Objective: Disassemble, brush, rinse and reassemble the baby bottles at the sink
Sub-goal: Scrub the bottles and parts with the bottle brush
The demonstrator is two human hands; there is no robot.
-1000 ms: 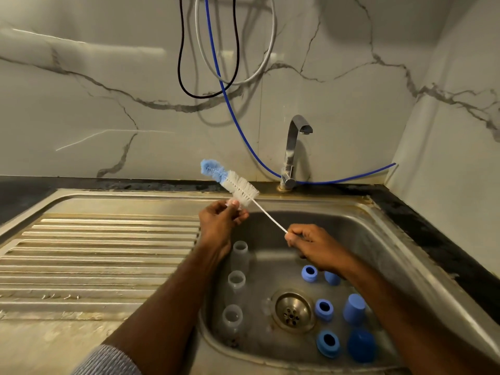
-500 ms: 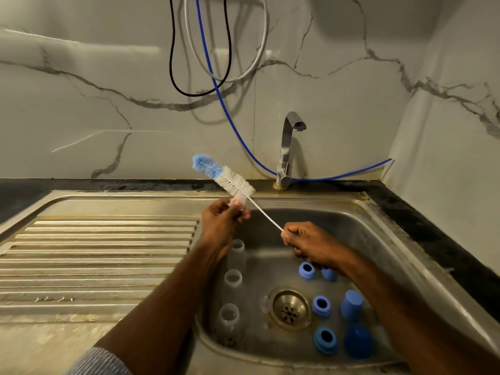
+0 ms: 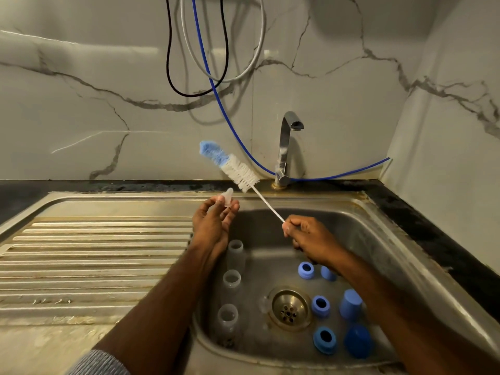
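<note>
Blue caps and rings (image 3: 321,306) and three clear bottles (image 3: 232,279) lie in the sink (image 3: 405,269). Teat (image 3: 228,197) is pinched in left hand (image 3: 213,226) fingers; brush (image 3: 230,166) handle is gripped by right hand (image 3: 311,236). Risk judged: slick teat may be dropped if bristles are pushed in off-axis.

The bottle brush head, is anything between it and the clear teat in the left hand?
Nothing visible. The bottle brush head hangs just above and right of the silicone teat, which the left hand pinches at its fingertips; only open air separates them. The right hand grips the brush's wire handle lower down, over the sink.
</note>
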